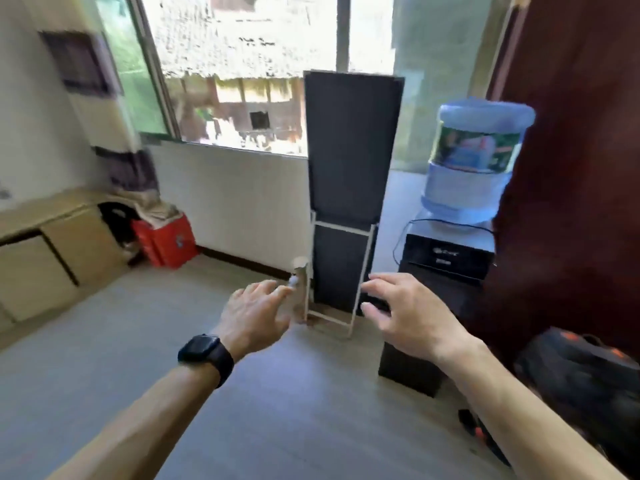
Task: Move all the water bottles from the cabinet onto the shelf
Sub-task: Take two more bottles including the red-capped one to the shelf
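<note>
Grey floor [145, 341] stretching under a wide window [235, 64], blurred throughout by head motion.

Far left: low beige wooden cabinet [45, 258], doors apparently shut, top bare in the visible part. No small water bottles in sight on it or in it; likely behind those doors, though impossible to confirm. Just beside it, a red plastic crate [166, 240] under draped cloth.

Centre left: left hand [256, 313], black smartwatch [206, 355] on the wrist, fingers spread and reaching forward, grasping nothing. Past its fingertips, a small pale object near the rack's foot, too smeared to identify.

Centre: tall narrow black-panelled shelf on a pale frame [349, 188], standing against the window wall, seemingly the destination. No bottles visible on it.

Centre right: right hand [405, 317], likewise splayed and empty, hovering near the frame's right leg.

Right: large blue plastic water jug [478, 161] inverted on a black dispenser [450, 254], probably not one of the bottles meant. Farther right, dark red door [571, 133] and black-and-orange bag [581, 368] on the floor.

Handling, as a guess: filled bottles moderately heavy, smooth and a little slippery, thin walls yielding under a squeeze. Best taken around the mid-body with a full wrap, upright, rather than by the cap.
</note>
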`<move>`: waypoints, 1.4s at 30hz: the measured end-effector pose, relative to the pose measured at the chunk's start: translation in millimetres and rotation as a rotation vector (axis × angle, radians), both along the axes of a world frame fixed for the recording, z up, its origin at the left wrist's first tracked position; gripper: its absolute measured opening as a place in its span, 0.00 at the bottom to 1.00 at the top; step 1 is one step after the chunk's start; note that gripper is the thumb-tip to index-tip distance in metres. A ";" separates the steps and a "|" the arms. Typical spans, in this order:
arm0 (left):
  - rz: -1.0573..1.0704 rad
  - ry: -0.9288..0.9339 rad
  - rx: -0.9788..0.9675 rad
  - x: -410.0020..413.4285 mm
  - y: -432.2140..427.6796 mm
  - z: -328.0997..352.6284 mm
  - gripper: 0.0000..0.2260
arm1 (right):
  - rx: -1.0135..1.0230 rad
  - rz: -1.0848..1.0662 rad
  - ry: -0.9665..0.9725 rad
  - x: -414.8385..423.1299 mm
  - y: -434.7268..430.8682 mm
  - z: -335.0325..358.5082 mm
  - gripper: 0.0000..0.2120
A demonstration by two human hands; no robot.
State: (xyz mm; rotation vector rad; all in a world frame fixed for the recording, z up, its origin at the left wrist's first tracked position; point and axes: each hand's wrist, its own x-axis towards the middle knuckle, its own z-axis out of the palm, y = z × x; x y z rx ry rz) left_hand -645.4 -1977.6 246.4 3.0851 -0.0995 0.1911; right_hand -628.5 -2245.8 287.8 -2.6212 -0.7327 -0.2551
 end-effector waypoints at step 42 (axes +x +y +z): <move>0.926 -0.102 0.062 143.7 866.4 53.0 0.22 | -0.009 0.732 -0.177 358.3 946.3 44.1 0.19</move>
